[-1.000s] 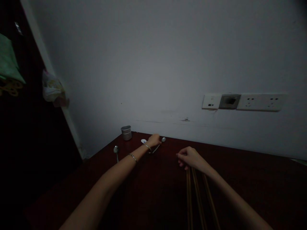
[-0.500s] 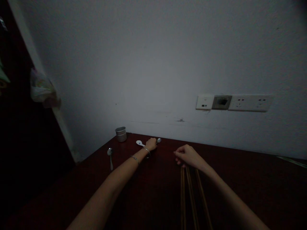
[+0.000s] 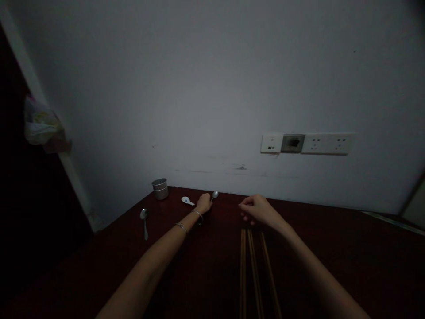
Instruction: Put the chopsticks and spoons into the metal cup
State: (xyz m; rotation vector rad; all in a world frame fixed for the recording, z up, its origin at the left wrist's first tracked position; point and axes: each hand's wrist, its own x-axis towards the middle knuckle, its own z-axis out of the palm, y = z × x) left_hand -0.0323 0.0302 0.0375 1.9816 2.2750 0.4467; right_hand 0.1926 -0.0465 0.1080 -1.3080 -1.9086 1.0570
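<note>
My left hand [image 3: 203, 203] is closed around the handle of a metal spoon, at the back of the table. The bowl of that metal spoon [image 3: 215, 194] sticks out past my fingers to the right. A white soup spoon [image 3: 187, 201] lies just left of this hand. My right hand [image 3: 260, 209] hovers at the far ends of several wooden chopsticks [image 3: 254, 270], thumb and fingers pinched together. Whether anything sits in that pinch is too dark to make out. The chopsticks lie lengthwise on the table, fanned slightly apart.
A metal cup [image 3: 160, 189] stands in the back left corner of the dark red table [image 3: 192, 270]. Another metal spoon [image 3: 144, 223] lies near the left edge. Behind is a wall with sockets [image 3: 327, 144]. A plastic bag [image 3: 43, 124] hangs at the left.
The whole view has shifted, so most things appear farther left. My right hand sits slightly clear of the chopstick ends now. The left hand stays on the spoon.
</note>
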